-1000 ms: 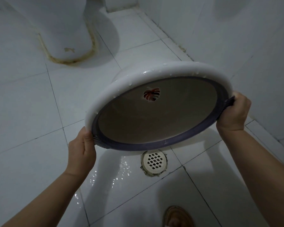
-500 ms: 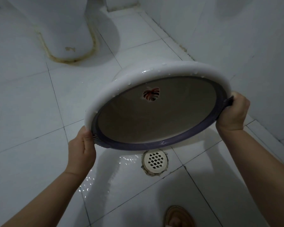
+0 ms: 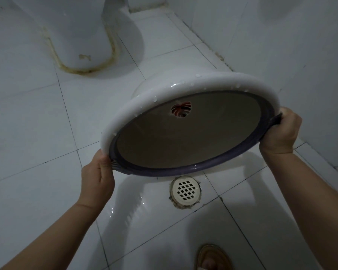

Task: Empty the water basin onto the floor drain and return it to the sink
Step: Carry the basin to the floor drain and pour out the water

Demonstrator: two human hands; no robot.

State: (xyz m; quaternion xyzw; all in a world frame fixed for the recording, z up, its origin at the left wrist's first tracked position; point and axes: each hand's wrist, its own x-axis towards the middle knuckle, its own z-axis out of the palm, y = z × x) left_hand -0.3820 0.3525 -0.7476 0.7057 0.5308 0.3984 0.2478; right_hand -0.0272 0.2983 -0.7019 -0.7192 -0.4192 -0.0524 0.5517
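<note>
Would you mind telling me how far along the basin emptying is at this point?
Pouring looks essentially done: the basin is tipped steeply, its inside shows no pooled water, and the tiles by the floor drain are wet. In hand: the left hand and right hand grip opposite rim edges above the drain. Left: carrying it back to the sink, which is out of view.

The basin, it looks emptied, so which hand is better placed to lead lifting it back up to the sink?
Right, probably. The right hand grips the dark handle at the raised side of the basin; the left hand only pinches the low rim near the floor drain.
</note>
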